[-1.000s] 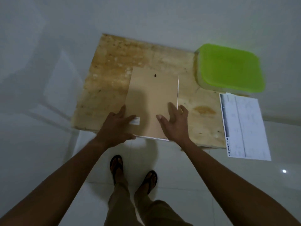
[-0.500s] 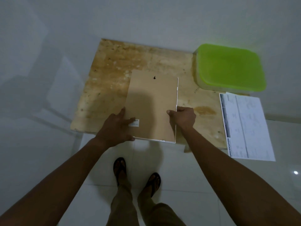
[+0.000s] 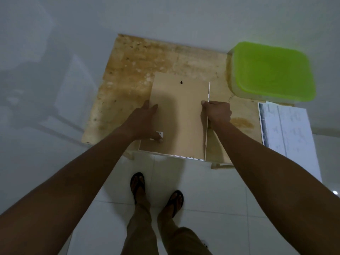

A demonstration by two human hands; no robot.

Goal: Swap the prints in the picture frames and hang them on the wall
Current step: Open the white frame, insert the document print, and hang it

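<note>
The picture frame [image 3: 181, 116] lies face down on the worn wooden surface [image 3: 128, 70], brown backing board up, with its near edge at the near edge of the surface. A thin white rim shows along the right and near sides of the frame. A small dark hanging hole [image 3: 181, 81] sits close to the far edge of the backing, and a white label [image 3: 159, 133] sits near its left near corner.

Left hand [image 3: 145, 124]: fingers straight and spread, resting flat on the left part of the frame back, thumb tip beside the label.

Right hand [image 3: 218, 112]: fingers curled round the right edge of the frame, thumb pressed on the backing just inside the rim.

A container with a green lid [image 3: 272, 70] stands to the right of the frame and beyond it. A printed sheet [image 3: 287, 129] lies to the right of the frame, overhanging the surface. Nearer than the frame, two sandalled feet [image 3: 156, 192] stand on the white tiled floor [image 3: 211, 199].
</note>
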